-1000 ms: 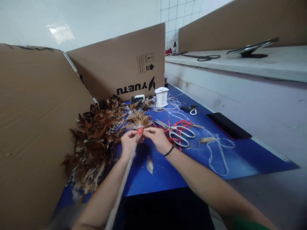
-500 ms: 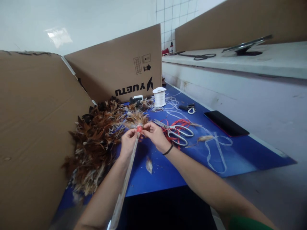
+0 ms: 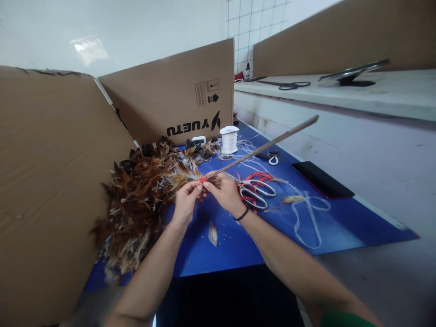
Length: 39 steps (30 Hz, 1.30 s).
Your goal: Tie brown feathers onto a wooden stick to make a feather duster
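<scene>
Feathers, brown and loose, heap on the blue bench beside a tan feather tuft. My left hand has its grip pinched on the red strip binding at the tuft's base; my right hand pinches there too. If either slackens, it could loosen; the white cylindrical spool could topple if the long brown wooden stick, jutting right, swings.

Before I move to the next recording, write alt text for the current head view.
Left hand and right hand pinch a red binding between feathers and a stick slanting up rightward, over a blue table. A brown feather heap lies left, scissors and red ribbon right, a white spool beyond.
</scene>
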Tool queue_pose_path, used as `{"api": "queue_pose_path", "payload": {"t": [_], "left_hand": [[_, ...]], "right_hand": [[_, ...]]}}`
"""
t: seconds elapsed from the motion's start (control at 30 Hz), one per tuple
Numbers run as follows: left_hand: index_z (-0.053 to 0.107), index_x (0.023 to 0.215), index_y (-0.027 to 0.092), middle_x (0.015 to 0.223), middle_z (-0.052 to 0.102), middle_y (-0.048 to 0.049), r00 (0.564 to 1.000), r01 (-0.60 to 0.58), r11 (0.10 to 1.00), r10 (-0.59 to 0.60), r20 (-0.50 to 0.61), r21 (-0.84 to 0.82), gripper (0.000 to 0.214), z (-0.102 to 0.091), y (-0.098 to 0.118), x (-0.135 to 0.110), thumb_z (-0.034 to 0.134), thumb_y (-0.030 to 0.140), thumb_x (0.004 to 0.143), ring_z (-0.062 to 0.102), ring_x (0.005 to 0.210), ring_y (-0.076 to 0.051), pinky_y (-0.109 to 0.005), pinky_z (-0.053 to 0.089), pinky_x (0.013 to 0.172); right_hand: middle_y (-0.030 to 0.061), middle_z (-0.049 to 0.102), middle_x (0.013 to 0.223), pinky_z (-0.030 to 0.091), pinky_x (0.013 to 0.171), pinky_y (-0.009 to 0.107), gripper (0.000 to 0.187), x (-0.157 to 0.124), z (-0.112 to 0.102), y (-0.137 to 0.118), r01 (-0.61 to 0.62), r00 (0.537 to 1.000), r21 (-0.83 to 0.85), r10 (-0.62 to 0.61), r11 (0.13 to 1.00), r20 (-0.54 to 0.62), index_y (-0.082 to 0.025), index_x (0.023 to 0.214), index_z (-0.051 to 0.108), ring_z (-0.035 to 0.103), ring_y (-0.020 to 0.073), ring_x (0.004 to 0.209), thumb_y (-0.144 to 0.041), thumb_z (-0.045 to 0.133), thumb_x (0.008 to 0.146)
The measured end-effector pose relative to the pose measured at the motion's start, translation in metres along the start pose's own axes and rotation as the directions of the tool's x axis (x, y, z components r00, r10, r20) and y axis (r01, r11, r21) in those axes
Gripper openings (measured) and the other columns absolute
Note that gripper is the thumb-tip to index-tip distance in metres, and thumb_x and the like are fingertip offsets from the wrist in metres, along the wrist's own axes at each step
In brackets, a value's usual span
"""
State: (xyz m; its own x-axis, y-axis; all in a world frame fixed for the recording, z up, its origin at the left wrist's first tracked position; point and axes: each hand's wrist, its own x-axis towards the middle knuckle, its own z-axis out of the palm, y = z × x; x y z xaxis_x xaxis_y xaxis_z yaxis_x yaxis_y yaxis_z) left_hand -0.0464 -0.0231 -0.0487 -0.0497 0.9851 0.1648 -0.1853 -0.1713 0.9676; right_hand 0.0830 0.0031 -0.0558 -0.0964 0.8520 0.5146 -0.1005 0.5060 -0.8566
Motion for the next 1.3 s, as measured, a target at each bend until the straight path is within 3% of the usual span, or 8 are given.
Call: {"api": "queue_pose_path", "payload": {"t": [0.17,0.5,0.73,0.87,0.97,1.17,1.3], "left_hand": [[0.063,0.081,0.014,0.066,0.061,-0.0003,0.999,-0.025,1.000,0.026,-0.047,0.007,0.023,0.000,-0.002,0.001,0.069,0.032,0.068,0.055,0.056,-0.010,-0.019,0.040,0.050],[0.064,0.082,0.013,0.067,0.060,-0.0001,0.992,-0.103,0.990,0.109,-0.068,0.094,0.021,-0.002,-0.009,0.004,0.066,0.032,0.071,0.050,0.053,-0.008,-0.020,0.041,0.050],[0.060,0.081,0.014,0.062,0.055,0.0022,0.989,-0.140,0.979,0.145,-0.019,0.146,0.018,-0.003,-0.013,0.005,0.061,0.031,0.076,0.047,0.052,-0.007,-0.019,0.039,0.051],[0.057,0.082,0.015,0.062,0.054,0.0030,0.986,-0.164,0.978,0.165,0.005,0.130,0.016,-0.004,-0.016,0.006,0.059,0.030,0.078,0.049,0.054,-0.008,-0.020,0.041,0.054],[0.056,0.080,0.015,0.061,0.054,0.0031,0.985,-0.174,0.972,0.172,0.026,0.157,0.016,-0.005,-0.018,0.007,0.059,0.030,0.078,0.050,0.055,-0.008,-0.020,0.041,0.055],[0.056,0.079,0.015,0.063,0.057,0.0022,0.989,-0.142,0.978,0.145,-0.008,0.154,0.019,-0.005,-0.019,0.009,0.063,0.032,0.073,0.053,0.053,-0.009,-0.022,0.044,0.055],[0.054,0.078,0.016,0.057,0.056,0.0033,0.987,-0.137,0.976,0.150,-0.066,0.170,0.018,-0.005,-0.020,0.009,0.063,0.031,0.072,0.053,0.049,-0.009,-0.021,0.043,0.050]], "right_hand": [[0.0044,0.068,0.079,0.055,0.065,0.028,0.015,-0.002,0.003,0.001,-0.067,0.996,-0.011,0.067,0.998,-0.058,-0.017,0.085,0.062,0.065,0.0156,0.068,-0.030,0.060,0.077],[0.0063,0.068,0.092,0.055,0.078,0.031,0.010,-0.007,0.009,0.003,0.040,0.997,-0.170,-0.052,0.985,-0.065,-0.018,0.078,0.067,0.066,0.0178,0.083,-0.024,0.060,0.074],[0.0057,0.068,0.079,0.056,0.067,0.029,0.013,-0.004,0.009,0.012,-0.108,0.990,0.016,0.109,0.994,-0.091,-0.016,0.074,0.062,0.065,0.0161,0.070,-0.027,0.065,0.069],[0.0042,0.068,0.085,0.056,0.068,0.029,0.028,-0.003,0.011,0.013,-0.149,0.986,0.133,0.158,0.980,-0.059,-0.017,0.092,0.058,0.066,0.0157,0.073,-0.027,0.067,0.067],[0.0043,0.068,0.091,0.056,0.066,0.028,0.030,-0.002,0.010,0.013,-0.115,0.993,0.081,0.117,0.990,-0.031,-0.020,0.101,0.058,0.066,0.0151,0.072,-0.031,0.062,0.074],[0.0069,0.067,0.096,0.054,0.077,0.033,0.023,0.000,0.005,0.017,-0.044,0.999,-0.088,0.042,0.995,-0.032,-0.019,0.087,0.066,0.065,0.0198,0.087,-0.037,0.053,0.083],[0.0065,0.067,0.094,0.054,0.078,0.034,0.023,-0.001,0.006,0.018,-0.045,0.998,-0.090,0.042,0.995,-0.043,-0.019,0.086,0.066,0.065,0.0199,0.087,-0.037,0.052,0.083]]}}
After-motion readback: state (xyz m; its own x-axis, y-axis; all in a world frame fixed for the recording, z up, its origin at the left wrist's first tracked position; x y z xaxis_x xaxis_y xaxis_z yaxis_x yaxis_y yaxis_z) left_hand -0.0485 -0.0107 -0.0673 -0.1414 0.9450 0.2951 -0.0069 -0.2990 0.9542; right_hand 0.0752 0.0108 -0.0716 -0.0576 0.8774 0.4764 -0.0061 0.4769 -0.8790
